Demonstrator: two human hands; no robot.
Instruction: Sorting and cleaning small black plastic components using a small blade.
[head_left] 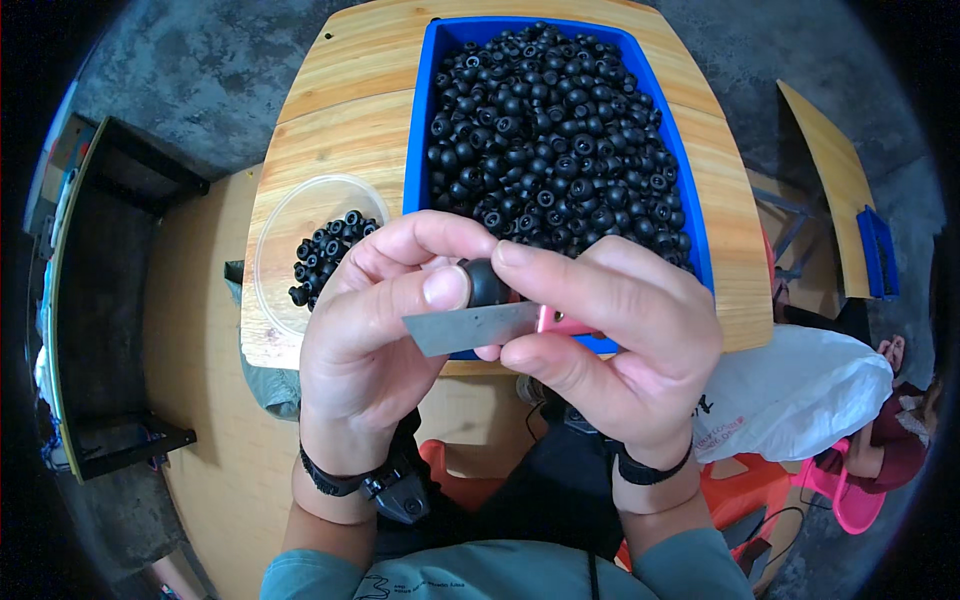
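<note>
Right now my left hand (375,330) pinches a black grommet (487,283) at its fingertips above the bench's (340,130) near edge, while my right hand (615,335) grips a knife (480,327) whose blade lies level beneath it, pointing left.

Teal sleeves, black wristbands, bare hands (510,330)

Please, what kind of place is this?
Probably a small workshop for hand work. A blue bin full of black rubber parts sits on a wooden table, and the hands hold one part against a blade.
</note>
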